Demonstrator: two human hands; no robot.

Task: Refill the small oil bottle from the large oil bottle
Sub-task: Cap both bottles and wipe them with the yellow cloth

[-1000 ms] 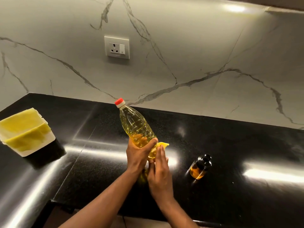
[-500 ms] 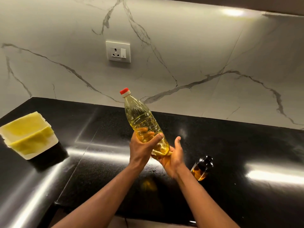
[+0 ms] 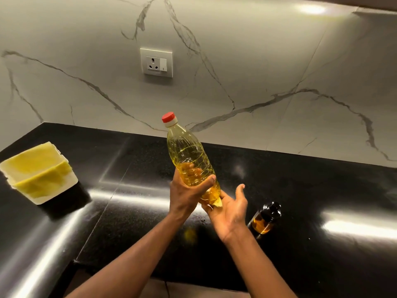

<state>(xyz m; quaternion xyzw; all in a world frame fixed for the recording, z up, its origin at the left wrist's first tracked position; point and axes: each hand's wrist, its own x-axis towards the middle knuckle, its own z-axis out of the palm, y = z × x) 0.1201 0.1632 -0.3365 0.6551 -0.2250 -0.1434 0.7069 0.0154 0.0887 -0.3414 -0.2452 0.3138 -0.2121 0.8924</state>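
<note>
The large clear oil bottle [image 3: 189,158] holds yellow oil and has a red cap [image 3: 168,117] screwed on. It is lifted off the counter and leans slightly left. My left hand [image 3: 184,194] wraps around its lower body. My right hand [image 3: 229,209] cups its base from below, palm up, fingers spread. The small amber bottle [image 3: 265,220] with a black top stands on the black counter [image 3: 300,190] just right of my right wrist. It holds a little oil.
A white bin [image 3: 40,175] lined with a yellow bag stands on the counter at the left. A marble wall with a power socket [image 3: 156,63] rises behind the counter. The counter's front edge runs under my forearms.
The large bottle has risen off the counter and come more upright. My right hand moved from its side to under its base, palm turned up.
</note>
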